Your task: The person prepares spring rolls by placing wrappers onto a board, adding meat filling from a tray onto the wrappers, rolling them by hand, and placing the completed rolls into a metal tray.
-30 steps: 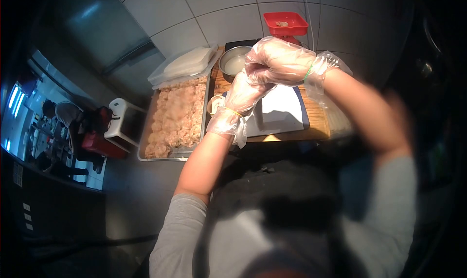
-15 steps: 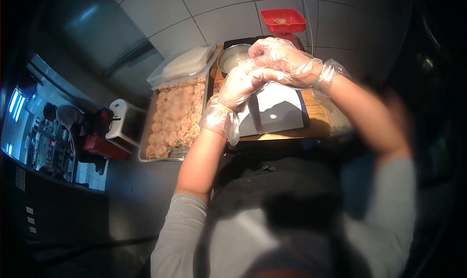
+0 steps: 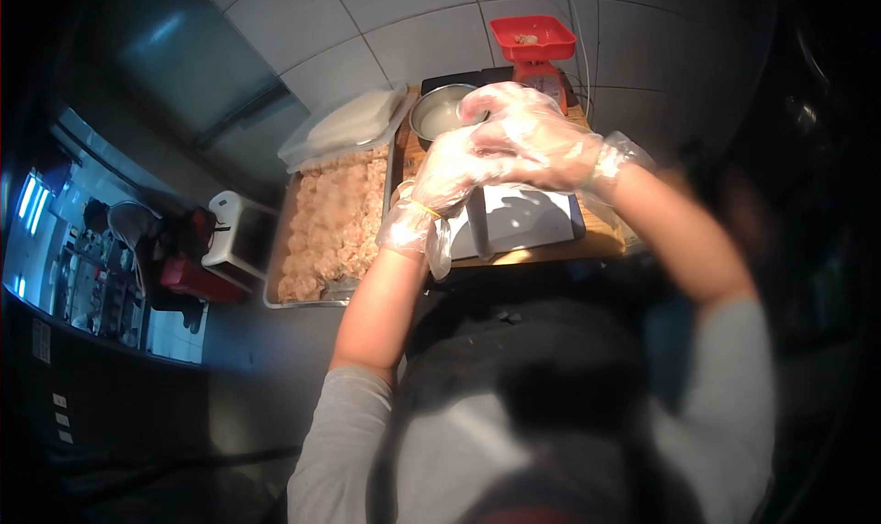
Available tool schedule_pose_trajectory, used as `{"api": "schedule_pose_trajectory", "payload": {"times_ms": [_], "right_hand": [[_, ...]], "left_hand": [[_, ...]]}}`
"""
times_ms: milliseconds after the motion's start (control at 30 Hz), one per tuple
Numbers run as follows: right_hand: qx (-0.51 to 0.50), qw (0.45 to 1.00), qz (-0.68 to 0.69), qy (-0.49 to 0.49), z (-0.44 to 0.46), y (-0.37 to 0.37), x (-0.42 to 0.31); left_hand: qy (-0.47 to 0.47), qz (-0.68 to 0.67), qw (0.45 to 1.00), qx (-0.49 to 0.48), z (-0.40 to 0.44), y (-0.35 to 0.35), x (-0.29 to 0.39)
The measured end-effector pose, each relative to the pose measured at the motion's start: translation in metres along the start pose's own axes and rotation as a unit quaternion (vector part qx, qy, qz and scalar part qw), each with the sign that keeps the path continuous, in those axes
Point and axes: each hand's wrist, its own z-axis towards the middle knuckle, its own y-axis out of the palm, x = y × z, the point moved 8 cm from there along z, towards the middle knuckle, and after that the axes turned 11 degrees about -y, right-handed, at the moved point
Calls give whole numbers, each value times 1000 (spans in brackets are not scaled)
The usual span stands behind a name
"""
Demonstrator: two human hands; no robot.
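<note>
My left hand (image 3: 447, 171) and my right hand (image 3: 543, 140), both in clear plastic gloves, meet above a white board (image 3: 534, 217) with a dark edge. The fingers of both hands are curled against each other, and what lies between them is hidden. Below my left hand a grey, handle-like strip (image 3: 478, 224) points down over the board; I cannot tell whether a hand holds it. Close behind the hands stands a metal bowl (image 3: 439, 116) with whitish contents. To the left, a metal tray (image 3: 269, 281) holds rows of pale, lumpy, meat-like pieces (image 3: 330, 217).
Folded translucent plastic (image 3: 344, 125) lies over the tray's far end. A red scale (image 3: 540, 42) with small bits in its pan stands against the tiled wall (image 3: 422, 19). A white stool (image 3: 237, 235) and another person (image 3: 138, 226) are off to the left.
My right hand has lowered slightly and turned over the left, its forearm swinging inward. More of the grey strip and the scale's body shows. The tray looks unchanged.
</note>
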Motion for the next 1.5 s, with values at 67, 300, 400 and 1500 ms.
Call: {"api": "schedule_pose_trajectory", "payload": {"times_ms": [67,300,400,1500], "right_hand": [[247,965,91,15,-17,-22,4],[188,514,765,340,-72,153,-7],[266,532,747,295,-54,146,21],[-134,982,62,121,38,4,12]], "left_hand": [[90,17,996,-19,2,-7,9],[44,89,994,50,-24,6,35],[209,163,962,-62,-51,36,54],[56,-72,987,134,-2,12,-18]]}}
